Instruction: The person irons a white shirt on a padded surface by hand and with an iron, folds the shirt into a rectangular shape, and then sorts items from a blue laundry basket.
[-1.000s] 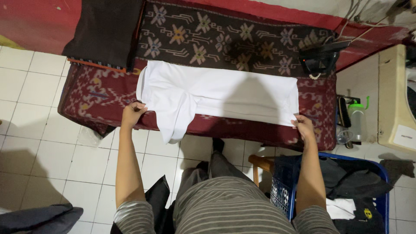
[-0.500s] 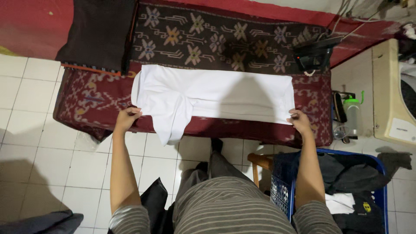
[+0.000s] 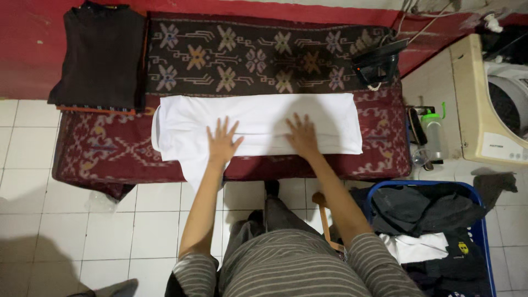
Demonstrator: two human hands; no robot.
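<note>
A white tiled floor (image 3: 82,220) fills the lower half. At twelve o'clock runs a red wall (image 3: 275,8). A low surface draped in a dark red patterned cloth (image 3: 104,154) spans the middle. At three o'clock stands a cream washing machine (image 3: 489,99); at five o'clock, a blue laundry basket (image 3: 478,225). Light is dim.

Dim, warm indoor light across the scene, and the white garment (image 3: 258,129) is the brightest patch, close to washing out so its folds read faintly. Soft shadow falls beneath the left hand (image 3: 223,144) and the right hand (image 3: 301,135), and a broad grey one lies between them on the cloth. The tiled floor (image 3: 66,220) darkens towards the bottom left corner. The dark folded clothes (image 3: 99,55) lose nearly all detail. Focus is fair at centre; the wide lens bends straight lines near the edges, and fine grain shows in the darker areas.
</note>
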